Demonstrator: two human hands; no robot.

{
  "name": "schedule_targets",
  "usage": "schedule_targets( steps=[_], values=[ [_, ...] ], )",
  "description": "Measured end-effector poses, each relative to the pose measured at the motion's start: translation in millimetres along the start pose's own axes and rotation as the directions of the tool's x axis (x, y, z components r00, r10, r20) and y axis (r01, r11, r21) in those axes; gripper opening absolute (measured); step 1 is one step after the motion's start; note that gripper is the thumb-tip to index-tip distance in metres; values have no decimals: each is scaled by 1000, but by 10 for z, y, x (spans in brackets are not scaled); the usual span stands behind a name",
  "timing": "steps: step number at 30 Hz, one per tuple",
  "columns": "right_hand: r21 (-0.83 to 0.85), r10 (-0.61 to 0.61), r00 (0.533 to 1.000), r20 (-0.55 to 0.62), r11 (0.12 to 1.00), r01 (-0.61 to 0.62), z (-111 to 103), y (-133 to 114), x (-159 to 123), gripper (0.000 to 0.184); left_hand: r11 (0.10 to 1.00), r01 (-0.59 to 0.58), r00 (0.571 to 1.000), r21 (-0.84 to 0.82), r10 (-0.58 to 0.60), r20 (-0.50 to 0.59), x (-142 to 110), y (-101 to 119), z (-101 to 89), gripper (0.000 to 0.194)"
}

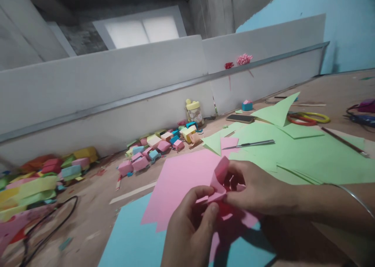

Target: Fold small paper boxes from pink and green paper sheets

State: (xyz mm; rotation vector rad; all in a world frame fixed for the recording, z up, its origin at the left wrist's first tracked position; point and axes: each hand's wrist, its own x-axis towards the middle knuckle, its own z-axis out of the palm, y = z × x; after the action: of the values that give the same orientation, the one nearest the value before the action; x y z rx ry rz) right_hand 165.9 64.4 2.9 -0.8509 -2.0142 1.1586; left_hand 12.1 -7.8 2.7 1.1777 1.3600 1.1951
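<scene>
Both my hands meet over the near middle of the table on a small folded pink paper piece (220,178). My left hand (190,230) pinches its lower edge between thumb and fingers. My right hand (258,189) is curled round its right side, fingers closed on the folds; a thin bangle sits on that wrist. Under them lies a flat pink sheet (178,181) on top of a light blue sheet (131,239).
Green sheets (293,149) spread at the right, with a craft knife (252,144), a pencil (344,142) and scissors (310,118). A phone (240,118) and a jar (193,112) stand by the white partition (117,87). Several small folded paper boxes (152,149) and a black cable (52,220) lie left.
</scene>
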Motion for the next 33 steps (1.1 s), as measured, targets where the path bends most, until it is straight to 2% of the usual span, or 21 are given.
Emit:
schedule_targets(
  steps=[3, 5, 8, 11, 13, 16, 21, 24, 26, 29, 33],
  values=[
    [-80, -35, 999, -9, 996, 34, -3, -15, -20, 28, 1000, 16, 999, 10, -16, -32, 36, 1, -15, 23],
    [-120, -60, 997, -52, 991, 53, -5, -23, -22, 23, 1000, 30, 999, 2, -30, -19, 46, -6, -14, 22],
    [-155, -90, 993, -82, 985, 76, -14, -38, -15, 7, 995, 29, 1000, -98, -30, -3, 40, -17, -1, 20],
    [-202, -166, 984, -69, 968, 149, -29, -54, -20, 10, 980, 41, 996, -193, -57, -75, 28, -21, 16, 24],
    [-258, -241, 970, -45, 940, 221, -35, -61, -37, 13, 967, 98, 990, -235, -118, -72, 27, -23, 27, 25],
    [-329, -302, 953, -17, 902, 280, -35, -64, -68, 18, 940, 223, 973, -257, -232, -4, 36, -32, 34, 18],
    [-205, -310, 951, 9, 930, 306, -27, -56, -88, 28, 882, 377, 924, -284, -379, 48, 47, -23, 16, 15],
    [-135, -298, 953, -51, 948, 289, -25, -52, -90, 41, 839, 434, 901, -329, -412, 139, 41, -15, 10, 23],
    [-121, -285, 953, -104, 955, 272, -27, -56, -94, 48, 791, 435, 900, -430, -380, 211, 40, -37, 11, 26],
    [-112, -285, 952, -110, 955, 273, -29, -61, -102, 46, 696, 390, 920, -604, -260, 294, 52, -101, 14, 20],
    [-63, -318, 942, -106, 948, 313, -23, -58, -108, 39, 628, 379, 916, -680, -149, 372, 63, -125, 28, 10]
  ],
)
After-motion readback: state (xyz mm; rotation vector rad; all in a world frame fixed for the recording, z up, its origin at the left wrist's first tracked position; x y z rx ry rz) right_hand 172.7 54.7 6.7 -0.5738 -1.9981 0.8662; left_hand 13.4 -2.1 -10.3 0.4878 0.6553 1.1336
